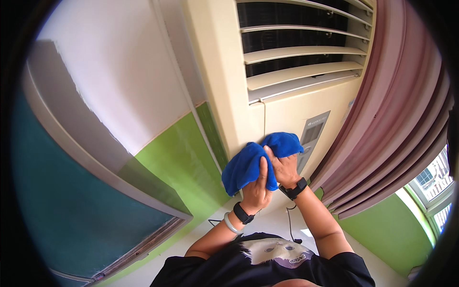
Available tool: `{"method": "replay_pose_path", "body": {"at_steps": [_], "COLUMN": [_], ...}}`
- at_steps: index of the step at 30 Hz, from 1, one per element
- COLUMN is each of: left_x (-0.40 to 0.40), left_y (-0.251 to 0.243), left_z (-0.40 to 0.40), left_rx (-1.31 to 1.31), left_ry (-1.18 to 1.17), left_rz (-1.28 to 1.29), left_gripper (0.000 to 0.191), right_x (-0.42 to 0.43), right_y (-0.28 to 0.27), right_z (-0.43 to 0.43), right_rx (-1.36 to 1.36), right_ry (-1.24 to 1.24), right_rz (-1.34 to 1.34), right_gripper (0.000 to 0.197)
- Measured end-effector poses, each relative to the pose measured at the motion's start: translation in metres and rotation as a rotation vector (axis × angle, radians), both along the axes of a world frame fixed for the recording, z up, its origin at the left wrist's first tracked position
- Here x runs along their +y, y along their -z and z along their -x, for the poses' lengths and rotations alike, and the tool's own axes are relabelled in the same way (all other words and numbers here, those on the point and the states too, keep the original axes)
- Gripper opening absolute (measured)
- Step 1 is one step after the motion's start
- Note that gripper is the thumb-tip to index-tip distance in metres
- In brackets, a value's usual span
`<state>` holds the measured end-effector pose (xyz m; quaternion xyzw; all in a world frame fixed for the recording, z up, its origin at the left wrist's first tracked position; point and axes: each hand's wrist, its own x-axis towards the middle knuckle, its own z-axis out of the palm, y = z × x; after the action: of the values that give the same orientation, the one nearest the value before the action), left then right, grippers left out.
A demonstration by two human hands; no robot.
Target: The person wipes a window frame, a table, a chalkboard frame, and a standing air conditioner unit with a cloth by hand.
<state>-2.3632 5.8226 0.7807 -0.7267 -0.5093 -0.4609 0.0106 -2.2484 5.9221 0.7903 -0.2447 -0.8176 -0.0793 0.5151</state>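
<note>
A tall cream floor-standing air conditioner [283, 114] stands before me, its louvred vent above and a grey control panel [312, 134] on its front. My left hand [257, 192] holds a blue cloth [245, 166] at the unit's left front edge. Close beside it, my right hand [285, 168] has a blue cloth [283, 143] against the front, left of the panel. The two hands nearly touch; whether the cloths are separate pieces I cannot tell. The fingertips of both hands are partly covered by the fabric.
A dark green chalkboard [89, 186] with a metal frame is on the left wall. Mauve curtains [387, 118] hang close to the unit's right side, with a window [430, 179] beyond. A black cable [289, 222] runs below my wrists.
</note>
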Motion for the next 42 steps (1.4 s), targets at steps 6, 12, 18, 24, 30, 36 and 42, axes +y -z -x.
{"method": "replay_pose_path", "body": {"at_steps": [6,12,18,24,30,36,42], "left_x": [0.025,0.054,0.071,0.07,0.066,0.058,0.044], "left_y": [-0.033,-0.073,-0.098,-0.105,-0.11,-0.098,-0.074], "left_z": [-0.017,-0.038,-0.042,-0.033,-0.011,0.005,0.009], "left_rx": [0.128,0.286,0.369,0.395,0.466,0.42,0.316], "left_ry": [0.059,-0.09,-0.231,-0.334,-0.434,-0.464,-0.642], "left_rz": [-0.005,-0.082,-0.178,-0.208,-0.227,-0.308,-0.302], "left_gripper": [0.066,0.065,0.063,0.061,0.06,0.062,0.084], "right_x": [0.017,0.051,0.073,0.069,0.065,0.05,0.028], "right_y": [-0.007,-0.019,-0.046,-0.069,-0.102,-0.119,-0.122], "right_z": [-0.027,-0.05,-0.058,-0.051,-0.03,-0.006,0.023], "right_rx": [0.019,0.098,0.231,0.295,0.3,0.282,0.159], "right_ry": [0.145,0.219,0.227,0.232,0.129,0.155,0.01], "right_rz": [-0.021,-0.011,0.009,0.044,-0.126,-0.218,-0.196], "right_gripper": [0.04,0.055,0.066,0.068,0.055,0.056,0.05]}}
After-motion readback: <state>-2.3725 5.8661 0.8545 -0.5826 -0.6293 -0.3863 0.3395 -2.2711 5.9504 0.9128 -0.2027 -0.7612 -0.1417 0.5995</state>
